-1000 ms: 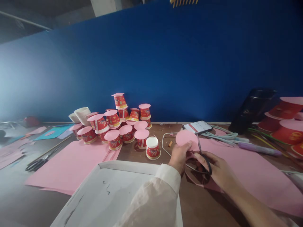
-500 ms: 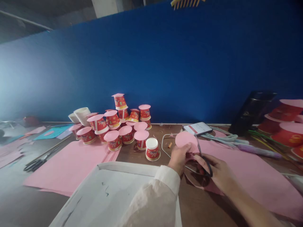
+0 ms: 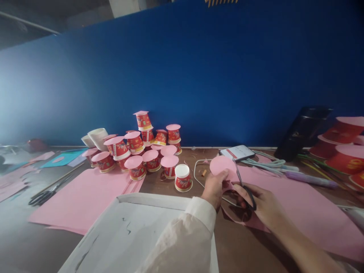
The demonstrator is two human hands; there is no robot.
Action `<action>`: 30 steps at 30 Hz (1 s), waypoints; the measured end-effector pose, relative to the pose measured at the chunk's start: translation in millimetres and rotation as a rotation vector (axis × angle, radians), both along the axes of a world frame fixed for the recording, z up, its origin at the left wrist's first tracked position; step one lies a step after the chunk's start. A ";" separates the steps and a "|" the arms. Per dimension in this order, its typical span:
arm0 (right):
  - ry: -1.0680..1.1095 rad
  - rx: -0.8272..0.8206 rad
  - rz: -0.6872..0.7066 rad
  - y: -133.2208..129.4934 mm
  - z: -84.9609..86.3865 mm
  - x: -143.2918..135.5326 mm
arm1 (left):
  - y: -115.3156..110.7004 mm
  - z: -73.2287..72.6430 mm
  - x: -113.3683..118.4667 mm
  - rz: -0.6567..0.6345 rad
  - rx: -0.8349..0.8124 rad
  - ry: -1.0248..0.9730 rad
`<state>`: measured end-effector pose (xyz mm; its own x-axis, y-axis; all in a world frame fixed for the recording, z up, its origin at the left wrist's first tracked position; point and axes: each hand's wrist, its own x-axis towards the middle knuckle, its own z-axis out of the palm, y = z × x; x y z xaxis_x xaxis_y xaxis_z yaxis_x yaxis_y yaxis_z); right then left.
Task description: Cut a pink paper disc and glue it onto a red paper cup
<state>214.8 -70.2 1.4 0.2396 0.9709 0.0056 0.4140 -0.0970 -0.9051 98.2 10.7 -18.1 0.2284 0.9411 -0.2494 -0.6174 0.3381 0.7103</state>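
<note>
Between the thumb and fingers of my left hand (image 3: 214, 188) is a round piece of pink paper (image 3: 223, 167). My right hand (image 3: 263, 203) grips black-handled scissors (image 3: 249, 198), whose blades lie along the right edge of the pink circle. A narrow curved strip of pink paper (image 3: 231, 218) hangs below the hands. Left of my left hand stands an upturned red paper cup (image 3: 183, 182) with a bare white base. Beyond it, several red cups (image 3: 137, 173) carry pink discs on top, some stacked on others.
Pink sheets (image 3: 82, 197) lie at left, with a second pair of scissors (image 3: 47, 195) beside them. A white box lid (image 3: 148, 227) fills the front. Behind my hands are a phone (image 3: 237, 152) and a coiled cable (image 3: 267, 164). A black bottle (image 3: 303, 132) leans against the blue partition (image 3: 227, 76).
The scissor blades have shifted slightly along the edge of the pink circle, and their handles have moved a little. Both hands keep nearly the same place; the cups stay still.
</note>
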 end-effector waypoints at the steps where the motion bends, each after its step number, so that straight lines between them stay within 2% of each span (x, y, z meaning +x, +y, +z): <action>1: 0.006 -0.003 -0.002 -0.2 0.1 0.0 | -0.2 0.9 0.0 0.000 -0.011 0.000; 19: 0.094 -0.045 -0.030 -1.2 -1.3 1.1 | 0.6 3.5 0.3 0.032 -0.036 0.013; 30: 0.056 0.017 -0.041 -3.5 0.6 -4.2 | 6.4 -8.8 2.4 0.062 0.015 0.024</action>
